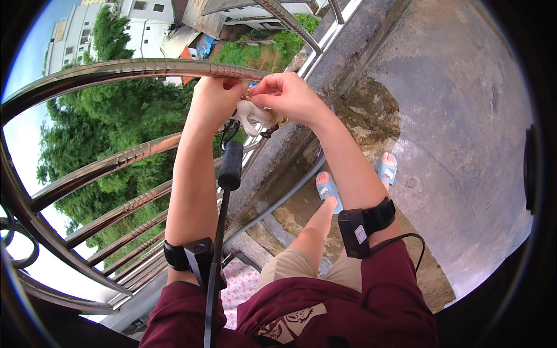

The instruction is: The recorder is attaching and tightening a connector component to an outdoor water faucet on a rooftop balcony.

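Note:
Both my hands meet just above a white plastic tap [250, 113] at the metal railing. My left hand [216, 100] is closed, its thumb and fingers pressed together beside the top rail. Across from it, my right hand [288, 97] is pinched, thumb against fingers, over the tap's body. Between the fingertips shows a small, light, bead-like strand [247, 93]; its kind is hard to make out, and the fingers hide what each hand holds. Dark cord or wire hangs around the tap's base.
A shiny railing [116, 72] curves along my left, with trees [116, 116] and buildings beyond. A black rod with a padded end [231, 166] rises between my arms. A grey hose [278, 203] runs by a low concrete ledge [261, 168]. The floor [452, 116] is partly wet.

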`<control>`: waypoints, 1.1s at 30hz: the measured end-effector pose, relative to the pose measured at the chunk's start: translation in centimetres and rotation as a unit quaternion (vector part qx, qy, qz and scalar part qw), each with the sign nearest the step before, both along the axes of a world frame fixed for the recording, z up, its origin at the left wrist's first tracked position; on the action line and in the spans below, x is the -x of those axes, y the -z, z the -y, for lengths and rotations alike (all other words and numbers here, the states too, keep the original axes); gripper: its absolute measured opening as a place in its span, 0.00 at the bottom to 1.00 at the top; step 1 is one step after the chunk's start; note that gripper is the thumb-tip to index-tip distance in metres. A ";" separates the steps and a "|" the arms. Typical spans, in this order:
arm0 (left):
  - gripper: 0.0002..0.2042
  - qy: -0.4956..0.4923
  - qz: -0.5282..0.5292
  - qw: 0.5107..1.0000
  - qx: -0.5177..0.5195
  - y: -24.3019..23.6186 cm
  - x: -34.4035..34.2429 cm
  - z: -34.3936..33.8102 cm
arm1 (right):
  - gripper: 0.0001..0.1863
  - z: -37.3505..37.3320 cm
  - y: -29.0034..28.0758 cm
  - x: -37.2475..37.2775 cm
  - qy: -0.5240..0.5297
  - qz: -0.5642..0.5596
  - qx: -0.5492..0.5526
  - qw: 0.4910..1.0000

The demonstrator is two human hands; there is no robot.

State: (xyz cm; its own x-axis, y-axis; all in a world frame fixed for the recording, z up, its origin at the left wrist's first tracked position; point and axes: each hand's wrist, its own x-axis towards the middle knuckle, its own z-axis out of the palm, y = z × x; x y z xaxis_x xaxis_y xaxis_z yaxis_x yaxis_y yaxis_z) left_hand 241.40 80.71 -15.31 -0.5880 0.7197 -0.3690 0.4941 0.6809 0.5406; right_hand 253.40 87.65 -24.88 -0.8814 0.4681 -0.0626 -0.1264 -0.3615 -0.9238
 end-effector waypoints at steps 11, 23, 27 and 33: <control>0.10 0.016 -0.026 0.999 -0.016 0.0 0.5 -0.7 | 0.11 0.3 0.2 1.0 0.111 0.087 -0.175 0.974; 0.08 -0.029 0.009 0.999 -0.031 -0.2 -1.2 -1.1 | 0.12 -0.7 1.6 -1.1 0.011 -0.048 0.138 0.989; 0.07 -0.136 0.020 0.990 -0.042 -1.0 -2.3 -0.7 | 0.17 -1.1 1.0 -2.1 -0.052 0.064 0.169 0.982; 0.10 -0.048 -0.091 0.971 -0.217 0.4 -2.5 2.5 | 0.16 1.9 2.9 -4.1 0.180 0.048 0.003 0.982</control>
